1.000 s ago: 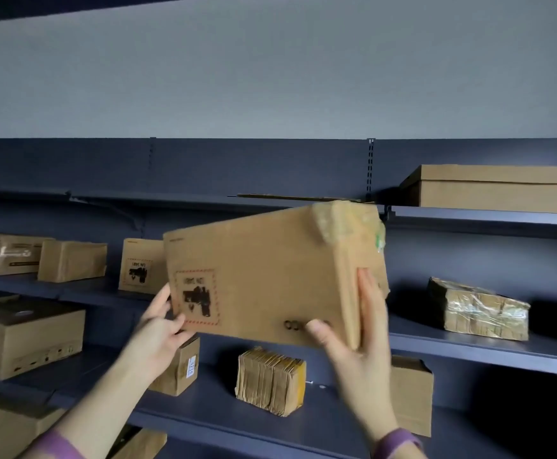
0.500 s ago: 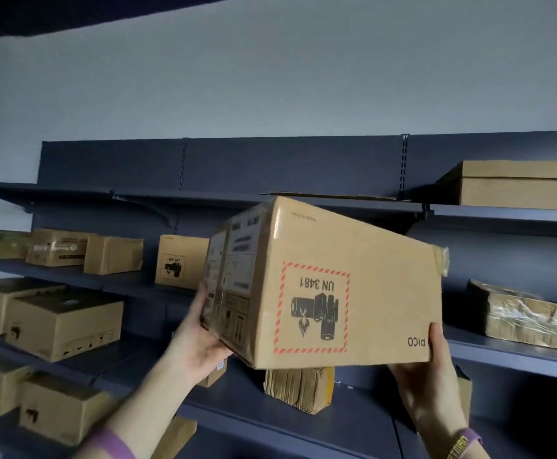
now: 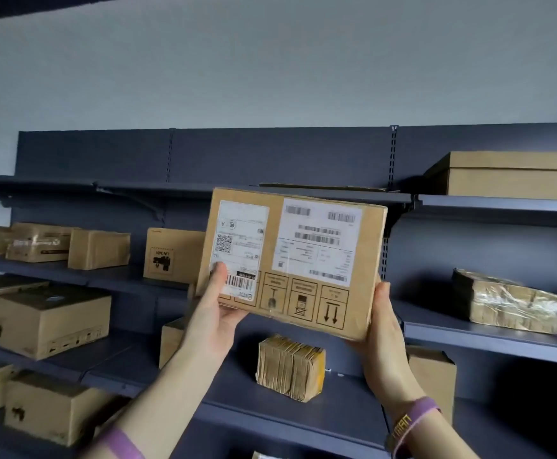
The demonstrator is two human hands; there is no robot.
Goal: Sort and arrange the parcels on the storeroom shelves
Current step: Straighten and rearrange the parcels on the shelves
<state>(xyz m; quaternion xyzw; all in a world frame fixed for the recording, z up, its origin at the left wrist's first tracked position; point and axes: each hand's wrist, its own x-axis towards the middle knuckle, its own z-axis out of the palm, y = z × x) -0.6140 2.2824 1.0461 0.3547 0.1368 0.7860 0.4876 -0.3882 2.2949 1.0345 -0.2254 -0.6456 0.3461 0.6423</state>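
I hold a brown cardboard parcel (image 3: 307, 246) up in front of the dark blue shelves, between the top and middle levels. Its face with two white shipping labels and upside-down handling symbols is turned toward me. My left hand (image 3: 216, 303) grips its lower left corner, thumb lying on the barcode label. My right hand (image 3: 381, 329) grips the lower right corner from below and the side. Both wrists carry purple bands.
The top shelf (image 3: 499, 205) bears a flat lidded box (image 3: 515, 175) at right. The middle shelf has several small boxes (image 3: 98, 248) at left and a plastic-wrapped parcel (image 3: 505, 301) at right. Below stand a bundle of folded cardboard (image 3: 290, 367) and more boxes (image 3: 48, 321).
I have turned the parcel round in my hands: the face with the red hazard mark is gone and the labelled face now points at me. The view has shifted slightly.
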